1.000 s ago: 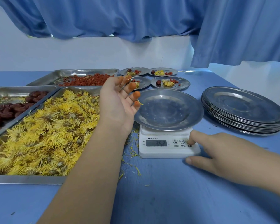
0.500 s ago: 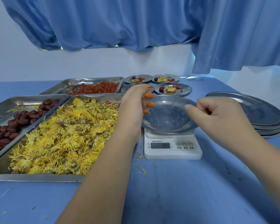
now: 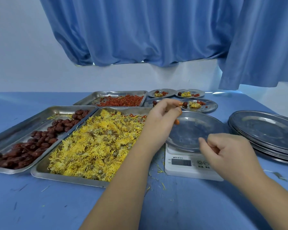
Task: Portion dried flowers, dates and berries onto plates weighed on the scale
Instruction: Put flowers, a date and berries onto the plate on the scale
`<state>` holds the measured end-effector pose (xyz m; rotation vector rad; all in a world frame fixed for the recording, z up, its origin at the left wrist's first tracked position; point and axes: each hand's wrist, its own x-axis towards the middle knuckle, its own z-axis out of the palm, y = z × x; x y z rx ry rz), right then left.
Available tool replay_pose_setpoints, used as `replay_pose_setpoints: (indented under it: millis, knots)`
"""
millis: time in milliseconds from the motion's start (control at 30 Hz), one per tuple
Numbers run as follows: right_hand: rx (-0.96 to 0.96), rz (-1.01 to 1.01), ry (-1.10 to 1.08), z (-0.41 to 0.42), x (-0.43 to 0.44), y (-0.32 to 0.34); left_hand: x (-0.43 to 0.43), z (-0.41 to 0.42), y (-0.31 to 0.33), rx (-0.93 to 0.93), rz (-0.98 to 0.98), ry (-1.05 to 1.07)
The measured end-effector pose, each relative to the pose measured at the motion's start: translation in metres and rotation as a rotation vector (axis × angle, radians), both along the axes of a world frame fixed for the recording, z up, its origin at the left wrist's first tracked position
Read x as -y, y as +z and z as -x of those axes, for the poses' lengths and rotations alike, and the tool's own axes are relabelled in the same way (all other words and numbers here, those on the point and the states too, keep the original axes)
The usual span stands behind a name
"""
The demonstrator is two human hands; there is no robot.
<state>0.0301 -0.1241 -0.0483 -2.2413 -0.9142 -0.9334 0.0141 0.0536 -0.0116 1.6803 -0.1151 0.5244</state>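
Right hand (image 3: 228,153) is off the scale (image 3: 181,170) button, now curled at the empty plate's (image 3: 194,128) near rim. Left hand (image 3: 161,117) curled at far rim; cannot tell either grip. Judged: scale zeroed, flowers (image 3: 98,143) next

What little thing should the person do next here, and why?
Probably take a pinch of yellow flowers with the left hand: the plate on the scale is bare, the flowers lie right beside that hand, and the filled plates behind hold some.

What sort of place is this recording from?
Likely a small food-portioning workstation: bulk steel trays of dried flowers, dates and berries, a digital scale carrying a plate, and a stack of empty plates beside it.
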Motion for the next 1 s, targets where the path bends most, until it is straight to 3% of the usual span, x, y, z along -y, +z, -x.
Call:
replay_pose_setpoints:
  millis: [100, 233, 367, 533, 700, 1000]
  knots:
    - [0.044, 0.071, 0.064, 0.002, -0.006, -0.008, -0.02, 0.007, 0.004, -0.093, -0.089, 0.06]
    - [0.048, 0.1, 0.099, 0.002, -0.01, -0.009, -0.074, 0.026, 0.013, -0.186, -0.487, 0.245]
    - [0.04, 0.157, 0.143, 0.005, -0.017, -0.01, -0.141, 0.052, 0.036, -0.32, -0.664, 0.404]
    - [0.024, 0.202, 0.167, 0.006, -0.021, -0.014, -0.197, 0.073, 0.034, -0.595, -0.952, 0.414]
    - [0.016, 0.21, 0.203, 0.009, -0.022, -0.013, -0.204, 0.075, 0.013, -0.772, -1.04, 0.338]
    - [-0.072, 0.194, 0.19, 0.008, -0.017, -0.013, -0.208, 0.069, 0.002, -0.679, -1.051, 0.472]
